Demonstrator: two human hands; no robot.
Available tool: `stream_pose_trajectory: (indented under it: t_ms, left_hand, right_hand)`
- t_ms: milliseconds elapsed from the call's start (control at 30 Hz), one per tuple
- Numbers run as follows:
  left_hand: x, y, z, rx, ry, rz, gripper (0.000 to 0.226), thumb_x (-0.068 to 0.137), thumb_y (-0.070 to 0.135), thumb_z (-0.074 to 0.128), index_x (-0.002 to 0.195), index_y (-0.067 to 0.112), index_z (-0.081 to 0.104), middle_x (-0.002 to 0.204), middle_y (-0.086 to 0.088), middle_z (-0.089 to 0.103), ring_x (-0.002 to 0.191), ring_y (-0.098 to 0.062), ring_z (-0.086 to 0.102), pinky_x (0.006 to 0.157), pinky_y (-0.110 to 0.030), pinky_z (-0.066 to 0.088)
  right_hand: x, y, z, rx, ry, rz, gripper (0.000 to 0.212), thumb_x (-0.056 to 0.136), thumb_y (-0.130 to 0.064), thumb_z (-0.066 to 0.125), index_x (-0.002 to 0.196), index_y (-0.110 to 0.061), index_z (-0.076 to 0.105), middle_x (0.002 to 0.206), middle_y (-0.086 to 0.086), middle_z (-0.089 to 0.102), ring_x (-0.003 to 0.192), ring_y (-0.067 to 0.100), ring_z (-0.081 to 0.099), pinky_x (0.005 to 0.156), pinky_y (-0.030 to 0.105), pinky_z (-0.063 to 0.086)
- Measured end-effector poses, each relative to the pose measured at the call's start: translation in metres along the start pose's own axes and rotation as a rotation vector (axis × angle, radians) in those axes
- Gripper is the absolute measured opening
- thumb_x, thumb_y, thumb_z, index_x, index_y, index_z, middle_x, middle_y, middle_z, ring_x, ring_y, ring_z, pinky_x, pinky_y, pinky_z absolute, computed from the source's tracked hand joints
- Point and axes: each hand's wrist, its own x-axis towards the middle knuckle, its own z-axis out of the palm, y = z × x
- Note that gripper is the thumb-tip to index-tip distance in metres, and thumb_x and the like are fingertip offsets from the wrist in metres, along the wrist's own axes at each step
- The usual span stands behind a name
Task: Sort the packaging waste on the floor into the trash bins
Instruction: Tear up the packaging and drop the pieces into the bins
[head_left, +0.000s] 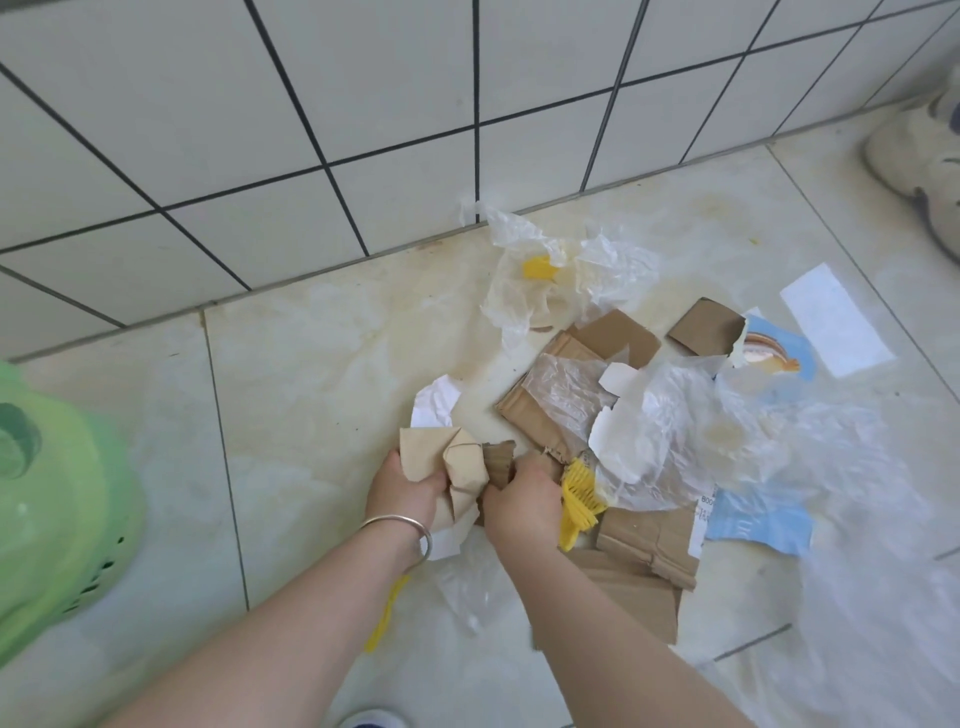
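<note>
We saw the green bin (57, 499) at the far left, well apart from the waste pile and to its left. Nearer the pile, our left hand (402, 491) was clamped on a wad of crumpled brown paper (452, 467), a bangle (402, 527) on that wrist. Just right of it, our right hand (522, 501) was curled on a scrap of cardboard (498, 457), pressed against the wad, so the two hands sat close together. Touching that hand's right side lay a yellow brush-like piece (576, 496), and beyond it the rest of the pile: flat cardboard (644, 540), clear plastic film (670, 415), a blue printed sheet (763, 519) and a white slip (836, 319) on the floor (322, 374).

We judged the risk to be mixing: film lay over the cardboard and could ride along into the paper bin. The overfilled left grip might also shed scraps on the carry to the bin.
</note>
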Motion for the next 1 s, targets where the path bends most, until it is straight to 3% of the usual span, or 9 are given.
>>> stream_pose_trajectory:
  t_ms: [100,200,267,333,433,567,833,900,1000]
  left_hand:
    - [-0.006,0.004,-0.003,-0.193,-0.072,-0.066,0.021,0.084,0.003,0.064,0.100,0.016,0.062,0.097,-0.009,0.069,0.084,-0.024,0.064,0.077,-0.037,0.053]
    - [-0.014,0.009,-0.005,-0.256,-0.150,-0.075,0.020,0.087,-0.002,0.057,0.092,0.017,0.062,0.080,-0.002,0.065,0.069,-0.019,0.061,0.054,-0.024,0.049]
    - [-0.020,0.006,-0.002,-0.235,-0.188,-0.071,0.021,0.087,-0.004,0.055,0.096,0.014,0.061,0.080,-0.003,0.064,0.070,-0.019,0.060,0.058,-0.025,0.047]
    - [-0.029,0.003,0.004,-0.214,-0.235,-0.075,0.019,0.087,-0.004,0.055,0.094,0.013,0.062,0.080,-0.003,0.065,0.071,-0.019,0.061,0.062,-0.027,0.048]
    - [-0.042,-0.005,0.014,-0.189,-0.285,-0.083,0.018,0.089,-0.004,0.054,0.095,0.012,0.061,0.080,-0.002,0.064,0.072,-0.017,0.060,0.062,-0.027,0.047]
    - [-0.055,-0.017,0.022,-0.138,-0.319,-0.073,0.023,0.090,-0.003,0.053,0.108,0.011,0.059,0.088,-0.006,0.064,0.073,-0.015,0.059,0.063,-0.025,0.046]
    - [-0.067,-0.029,0.018,-0.024,-0.297,-0.026,0.022,0.090,0.000,0.055,0.109,0.010,0.061,0.098,-0.011,0.063,0.081,-0.023,0.060,0.061,-0.026,0.044]
    - [-0.067,-0.032,0.015,-0.019,-0.280,-0.019,0.021,0.090,0.001,0.055,0.108,0.011,0.061,0.098,-0.010,0.064,0.081,-0.022,0.060,0.060,-0.025,0.043]
    - [-0.069,-0.038,0.012,-0.004,-0.268,-0.022,0.022,0.089,0.002,0.056,0.109,0.011,0.061,0.098,-0.011,0.064,0.085,-0.024,0.059,0.060,-0.026,0.043]
  right_hand:
    - [-0.010,0.004,-0.015,0.064,-0.009,-0.072,0.020,0.091,-0.020,0.051,0.072,-0.018,0.046,0.107,0.012,0.062,0.102,0.032,0.056,0.072,0.031,0.039]
    - [-0.017,0.021,-0.039,0.096,-0.042,-0.181,0.017,0.095,-0.023,0.047,0.081,-0.015,0.053,0.087,0.001,0.059,0.085,0.021,0.055,0.067,0.031,0.039]
    - [-0.022,0.039,-0.055,-0.053,-0.093,-0.262,0.033,0.096,-0.025,0.045,0.066,-0.022,0.034,0.072,-0.009,0.041,0.073,0.016,0.042,0.060,0.029,0.025]
    - [-0.029,0.062,-0.065,-0.210,-0.088,-0.355,0.034,0.096,-0.027,0.046,0.066,-0.022,0.033,0.072,-0.010,0.035,0.077,0.016,0.039,0.061,0.027,0.023]
    - [-0.032,0.100,-0.074,-0.326,-0.091,-0.457,0.017,0.092,-0.026,0.052,0.093,-0.010,0.057,0.095,-0.001,0.051,0.094,0.021,0.049,0.076,0.032,0.040]
    - [-0.034,0.133,-0.077,-0.527,-0.161,-0.548,0.027,0.087,-0.030,0.056,0.103,-0.012,0.066,0.136,-0.002,0.047,0.129,0.023,0.037,0.101,0.033,0.038]
    - [-0.041,0.139,-0.065,-0.732,-0.060,-0.592,0.029,0.083,-0.020,0.062,0.111,-0.021,0.067,0.154,0.007,0.028,0.139,0.031,0.028,0.103,0.042,0.036]
    - [-0.039,0.134,-0.062,-0.801,-0.023,-0.595,0.029,0.078,-0.021,0.067,0.107,-0.022,0.067,0.143,0.010,0.040,0.131,0.032,0.037,0.101,0.040,0.036]
    - [-0.042,0.121,-0.062,-0.810,0.110,-0.557,0.036,0.060,-0.014,0.077,0.093,-0.020,0.063,0.100,0.007,0.060,0.094,0.029,0.056,0.081,0.034,0.047]
